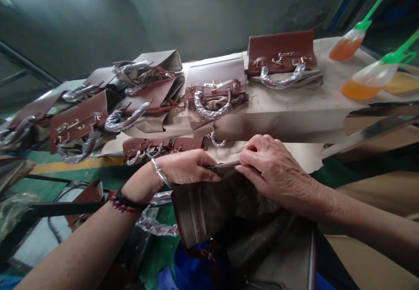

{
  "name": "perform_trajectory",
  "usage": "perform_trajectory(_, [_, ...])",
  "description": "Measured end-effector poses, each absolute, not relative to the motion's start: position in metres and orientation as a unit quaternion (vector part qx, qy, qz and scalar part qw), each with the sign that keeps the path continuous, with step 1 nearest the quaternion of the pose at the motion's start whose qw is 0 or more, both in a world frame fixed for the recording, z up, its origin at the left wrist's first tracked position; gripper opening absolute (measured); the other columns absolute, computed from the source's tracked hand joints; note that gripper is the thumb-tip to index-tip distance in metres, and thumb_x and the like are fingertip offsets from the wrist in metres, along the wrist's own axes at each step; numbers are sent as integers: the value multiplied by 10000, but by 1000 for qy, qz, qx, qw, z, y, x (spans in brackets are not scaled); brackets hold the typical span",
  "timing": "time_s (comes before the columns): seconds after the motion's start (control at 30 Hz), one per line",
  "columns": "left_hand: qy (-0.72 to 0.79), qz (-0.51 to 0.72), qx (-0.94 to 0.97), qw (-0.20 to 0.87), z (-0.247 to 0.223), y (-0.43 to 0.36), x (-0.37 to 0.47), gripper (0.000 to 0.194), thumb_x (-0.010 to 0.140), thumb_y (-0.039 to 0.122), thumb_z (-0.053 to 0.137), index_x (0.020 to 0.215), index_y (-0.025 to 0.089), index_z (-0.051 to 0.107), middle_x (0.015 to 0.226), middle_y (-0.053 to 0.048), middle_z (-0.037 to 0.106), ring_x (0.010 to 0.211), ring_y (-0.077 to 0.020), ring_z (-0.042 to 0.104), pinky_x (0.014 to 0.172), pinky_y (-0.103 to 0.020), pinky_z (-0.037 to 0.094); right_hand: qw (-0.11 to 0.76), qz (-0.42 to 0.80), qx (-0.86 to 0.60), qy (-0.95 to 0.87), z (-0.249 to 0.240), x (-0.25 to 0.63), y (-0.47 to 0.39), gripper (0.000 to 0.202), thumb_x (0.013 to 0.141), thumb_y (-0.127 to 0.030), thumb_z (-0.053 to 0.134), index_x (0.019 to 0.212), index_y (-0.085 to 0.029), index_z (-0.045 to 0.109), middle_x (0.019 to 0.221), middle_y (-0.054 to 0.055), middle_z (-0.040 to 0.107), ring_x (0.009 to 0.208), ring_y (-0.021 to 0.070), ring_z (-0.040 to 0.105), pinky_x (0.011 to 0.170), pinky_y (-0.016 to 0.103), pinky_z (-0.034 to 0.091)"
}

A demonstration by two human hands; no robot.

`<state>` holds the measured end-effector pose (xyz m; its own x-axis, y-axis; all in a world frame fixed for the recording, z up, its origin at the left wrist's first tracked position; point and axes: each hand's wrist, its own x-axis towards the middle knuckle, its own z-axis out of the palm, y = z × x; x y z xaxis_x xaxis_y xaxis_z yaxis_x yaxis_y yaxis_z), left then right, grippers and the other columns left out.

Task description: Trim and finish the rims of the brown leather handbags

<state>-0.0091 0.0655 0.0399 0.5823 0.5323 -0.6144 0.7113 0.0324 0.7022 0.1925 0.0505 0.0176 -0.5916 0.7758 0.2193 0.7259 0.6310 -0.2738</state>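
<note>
A handbag (pixel 262 242) with its taupe lining outward lies in front of me, with brown edging and a zipped pocket at the lower right. My left hand (pixel 186 166) pinches the lining's upper edge between thumb and fingers. Just to the right, my right hand (pixel 266 163) grips the same edge, thumb below and fingers curled over it. The edge is stretched level between both hands. Plastic-wrapped handles (pixel 157 224) stick out at the bag's left side. Part of the bag is in shadow.
On the long paper-covered table (pixel 281 122) ahead stand several brown handbags (pixel 216 78) with wrapped handles. Two squeeze bottles (pixel 369 80) of orange liquid with green nozzles are at the right. More bags (pixel 163 146) lie on a lower shelf. Cardboard (pixel 376 194) is at my right.
</note>
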Motion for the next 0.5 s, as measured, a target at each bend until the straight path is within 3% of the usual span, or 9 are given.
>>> perform_trajectory(0.23, [449,-75,666,591,41,63,-10,230,732,323,489,768,113,575,595,37,407,534,-77,335,467,-181,277,165,110,-401,-894,13,190,54,108,787,-244,482,718,-166,511,861,53,495,809,179,425,726,308,322])
perform_trajectory(0.5, [444,-67,668,593,40,61,-16,224,731,324,494,763,116,573,605,37,420,536,-75,340,469,-177,282,157,142,-417,-884,11,184,55,124,776,-226,509,681,-162,460,747,28,496,712,147,438,686,268,342])
